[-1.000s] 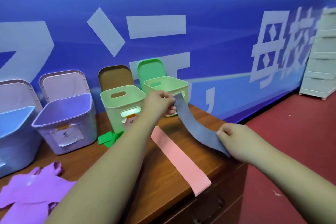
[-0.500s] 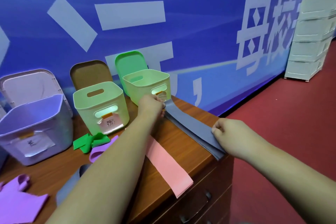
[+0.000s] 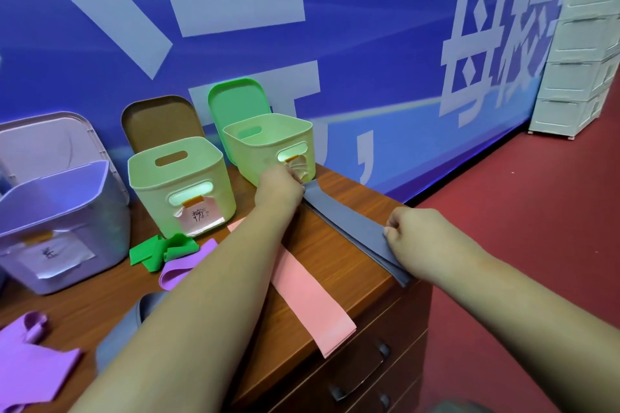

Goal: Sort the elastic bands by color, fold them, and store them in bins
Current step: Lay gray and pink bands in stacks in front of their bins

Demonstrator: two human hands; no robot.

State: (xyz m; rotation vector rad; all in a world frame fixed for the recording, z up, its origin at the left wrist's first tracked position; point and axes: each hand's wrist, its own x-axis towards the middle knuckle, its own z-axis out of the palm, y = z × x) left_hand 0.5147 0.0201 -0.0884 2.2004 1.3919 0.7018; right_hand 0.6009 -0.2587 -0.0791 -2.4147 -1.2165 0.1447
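Note:
A grey elastic band (image 3: 349,228) lies stretched flat along the right edge of the wooden desk (image 3: 322,265). My left hand (image 3: 278,188) pinches its far end beside the right green bin (image 3: 268,141). My right hand (image 3: 419,238) pinches its near end at the desk's corner. A pink band (image 3: 308,292) lies flat under my left forearm and hangs over the front edge. A crumpled green band (image 3: 161,250), a purple band (image 3: 181,265), another grey band (image 3: 117,335) and purple bands (image 3: 30,359) lie to the left.
A second green bin (image 3: 177,184) and a lilac bin (image 3: 60,221) stand in a row along the blue wall, lids propped open behind them. A white drawer unit (image 3: 583,54) stands on the red floor at far right. Desk drawers with dark handles (image 3: 362,375) sit below.
The grey band was held up in the air between both hands; now it is laid down flat on the desk, both hands still pinching its ends. The view has moved closer and rightward.

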